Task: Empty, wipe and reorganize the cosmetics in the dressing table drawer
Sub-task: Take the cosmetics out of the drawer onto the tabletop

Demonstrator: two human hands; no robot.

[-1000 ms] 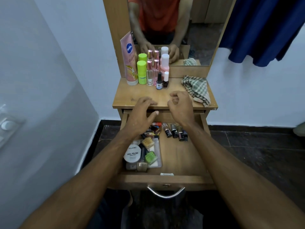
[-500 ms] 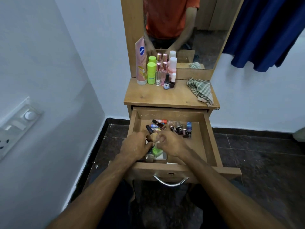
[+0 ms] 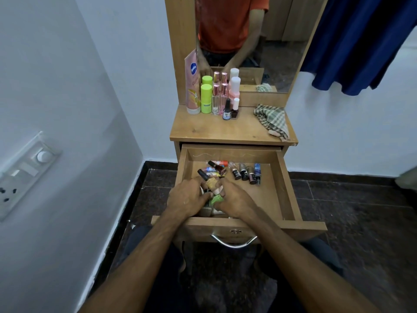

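The wooden drawer (image 3: 286, 190) of the dressing table stands pulled out. Both hands are inside its front left part. My left hand (image 3: 188, 198) curls over small cosmetics there, beside a black-capped bottle (image 3: 203, 175). My right hand (image 3: 232, 199) curls round a small green item (image 3: 214, 199) and a tan one (image 3: 212, 185). Several nail polish bottles (image 3: 246, 173) lie in a row at the back of the drawer, with more tubes (image 3: 216, 167) to their left. What lies under the hands is hidden.
On the tabletop (image 3: 216, 129) stand a pink tube (image 3: 192, 86), a green container (image 3: 206, 98), perfume bottles (image 3: 216, 99) and small polish bottles (image 3: 227, 110) against the mirror (image 3: 277, 41). A checked cloth (image 3: 272, 120) lies at the right. A blue curtain (image 3: 361, 41) hangs at the right.
Both hands dropped from the tabletop edge into the drawer and closed over the cosmetics at its front left. The view pulled back and shifted.
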